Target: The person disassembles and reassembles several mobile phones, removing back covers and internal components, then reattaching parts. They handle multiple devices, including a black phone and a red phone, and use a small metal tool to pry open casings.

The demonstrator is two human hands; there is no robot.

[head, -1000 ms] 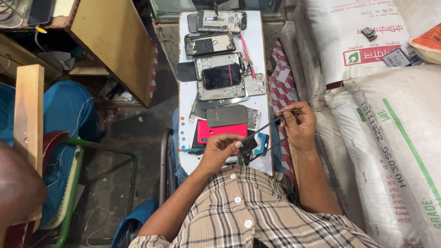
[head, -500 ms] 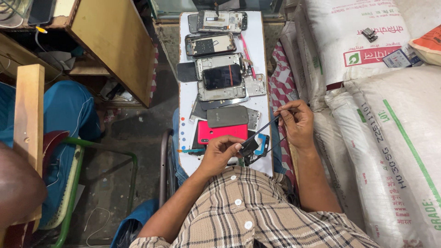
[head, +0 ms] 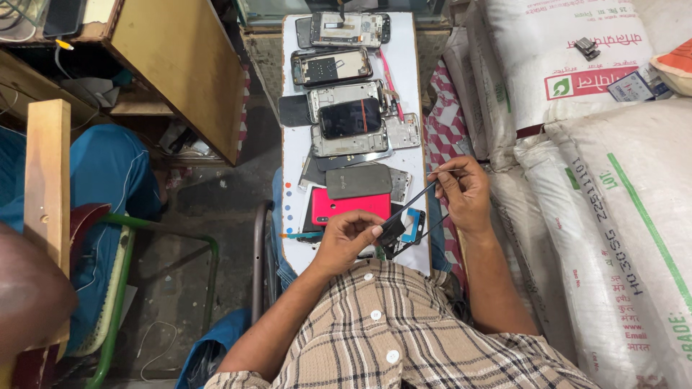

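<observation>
Head view, two hands, left (head: 346,241) gripping one dark phone part (head: 393,230), right (head: 461,191) pinching one thin tool (head: 425,193)

A small dark phone part (head: 393,230), flat and roughly rectangular, sits tilted at the near end of the white board, pinched at its left edge. Just right of it lies a black frame piece with a blue inner edge (head: 414,225), partly hidden underneath. A thin dark tool (head: 424,196), long and slender like tweezers or a spudger, runs diagonally from upper right down to lower left, its near tip meeting the dark part. Whether the tip touches or slips under it, I cannot tell.
</observation>
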